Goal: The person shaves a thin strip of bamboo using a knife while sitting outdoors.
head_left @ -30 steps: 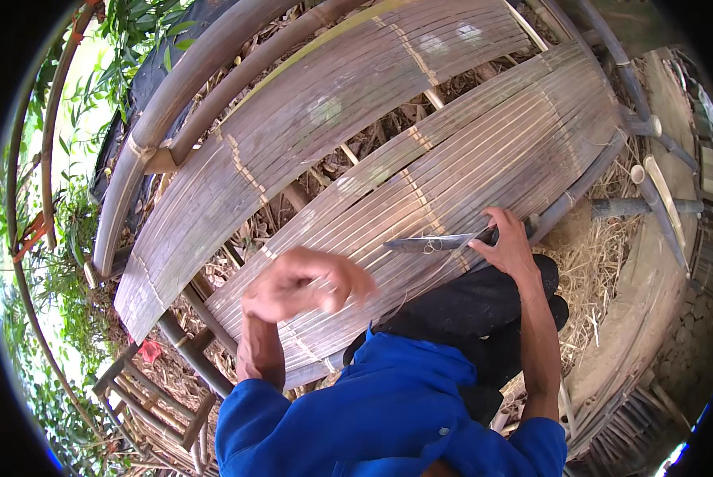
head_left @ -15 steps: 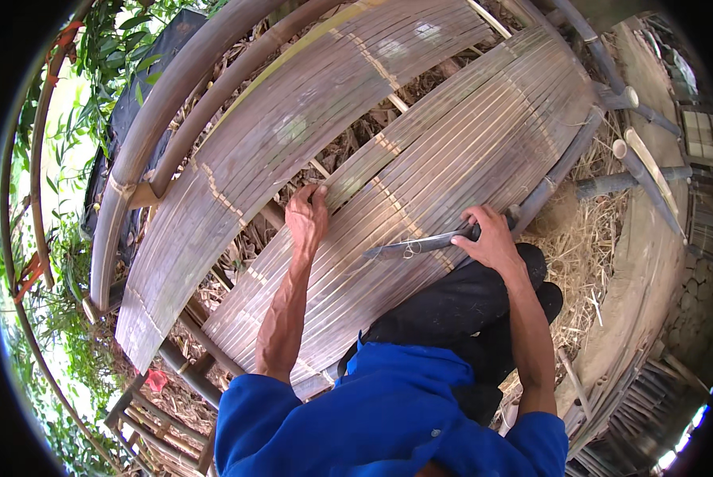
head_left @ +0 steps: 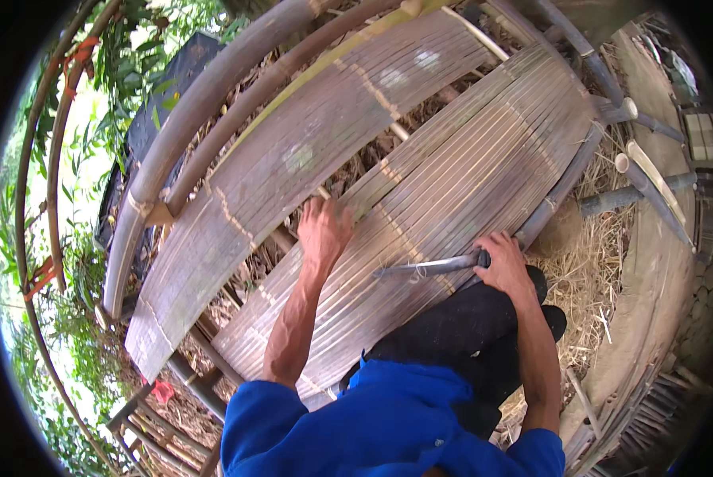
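Note:
My left hand (head_left: 324, 232) is over the inner edge of the nearer bamboo slat panel (head_left: 468, 191). Its fingers bend down at the end of the outermost bamboo slat (head_left: 371, 193), and the thumb is slightly blurred. In my right hand (head_left: 505, 262) is the dark handle of a long-bladed knife (head_left: 432, 266). The blade points left, low over the slats, and a thin pale fibre hangs on it. Beyond a gap with dry leaves lies the farther bamboo slat panel (head_left: 293, 159). Pale lashings cross both panels.
Thick bamboo poles (head_left: 213, 87) curve along the far left side. Cut bamboo lengths (head_left: 650, 195) and straw (head_left: 579, 278) lie at the right. My dark-trousered knees (head_left: 452, 318) press close to the nearer panel. Green foliage (head_left: 78, 278) stands at the left.
The view has shifted a little. My left hand has slid slightly rightward and turned its back up along the slat's end. The knife stays in my right hand, its blade held nearly the same.

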{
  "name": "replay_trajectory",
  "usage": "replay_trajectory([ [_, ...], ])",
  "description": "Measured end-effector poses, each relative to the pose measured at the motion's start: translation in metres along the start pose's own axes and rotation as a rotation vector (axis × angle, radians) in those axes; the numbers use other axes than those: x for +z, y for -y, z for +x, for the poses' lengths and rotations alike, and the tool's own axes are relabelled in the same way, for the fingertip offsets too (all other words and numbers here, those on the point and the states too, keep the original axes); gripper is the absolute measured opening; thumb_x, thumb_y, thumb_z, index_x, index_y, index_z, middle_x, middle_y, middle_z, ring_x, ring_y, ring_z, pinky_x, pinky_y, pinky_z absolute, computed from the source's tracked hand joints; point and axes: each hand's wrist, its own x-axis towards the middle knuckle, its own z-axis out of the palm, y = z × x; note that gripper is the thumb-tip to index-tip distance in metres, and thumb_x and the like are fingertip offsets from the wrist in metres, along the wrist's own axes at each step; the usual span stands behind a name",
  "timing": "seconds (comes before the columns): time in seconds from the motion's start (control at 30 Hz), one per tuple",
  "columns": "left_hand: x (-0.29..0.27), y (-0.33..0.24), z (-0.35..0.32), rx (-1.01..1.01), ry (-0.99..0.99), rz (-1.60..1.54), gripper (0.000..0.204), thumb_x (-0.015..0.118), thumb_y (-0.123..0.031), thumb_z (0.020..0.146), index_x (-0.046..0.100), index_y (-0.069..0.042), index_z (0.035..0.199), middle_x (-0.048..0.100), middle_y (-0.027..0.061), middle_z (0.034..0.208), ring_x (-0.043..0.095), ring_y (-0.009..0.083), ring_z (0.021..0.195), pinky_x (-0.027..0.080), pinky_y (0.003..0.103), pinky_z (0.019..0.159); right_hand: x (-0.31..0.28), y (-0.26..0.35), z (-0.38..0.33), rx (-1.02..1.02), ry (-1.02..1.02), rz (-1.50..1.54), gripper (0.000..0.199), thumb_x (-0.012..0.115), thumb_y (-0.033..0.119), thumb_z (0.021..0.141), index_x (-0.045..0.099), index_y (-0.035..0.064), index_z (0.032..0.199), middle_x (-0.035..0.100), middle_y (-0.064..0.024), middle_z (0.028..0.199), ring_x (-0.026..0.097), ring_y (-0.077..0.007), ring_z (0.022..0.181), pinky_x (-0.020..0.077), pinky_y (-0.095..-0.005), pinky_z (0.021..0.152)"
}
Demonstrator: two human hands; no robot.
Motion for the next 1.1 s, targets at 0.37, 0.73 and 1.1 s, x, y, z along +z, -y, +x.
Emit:
replay_trajectory([
  [0.37,-0.034,0.048,0.037,0.127,-0.005,0.152,0.028,0.076,-0.014,0.073,0.06,-0.005,0.094,0.06,0.0138,0.09,0.062,0.0345,0.087,0.05,0.047,0.076,-0.065,-0.047,-0.033,-0.108,-0.243,0.44,0.037,0.089,0.012,0.062,0.072,0.002,0.094,0.067,-0.0091,0.097,0.067,-0.0218,0.085,0.0533,-0.0343,0.076],
  [0.73,-0.041,0.095,0.075,-0.085,-0.32,0.067,0.022,0.071,-0.021,0.086,0.067,-0.004,0.099,0.066,0.0166,0.09,0.064,0.0377,0.087,0.049,0.048,0.08,-0.047,-0.155,-0.123,0.623,-0.922,1.599,0.013,0.066,0.015,0.097,0.057,0.0069,0.1,0.055,-0.0013,0.078,0.054,-0.0086,0.06,0.0446,-0.0232,0.047],
  [1.1,-0.049,0.201,0.124,-0.372,0.017,0.207,0.039,0.055,-0.039,0.098,0.074,-0.005,0.105,0.071,0.0249,0.1,0.066,0.0462,0.099,0.049,0.056,0.088,-0.029,-0.1,-0.113,0.726,-0.755,1.396,0.018,0.071,0.017,0.094,0.058,0.0057,0.1,0.057,-0.0023,0.076,0.055,-0.0108,0.058,0.0457,-0.0246,0.046],
])
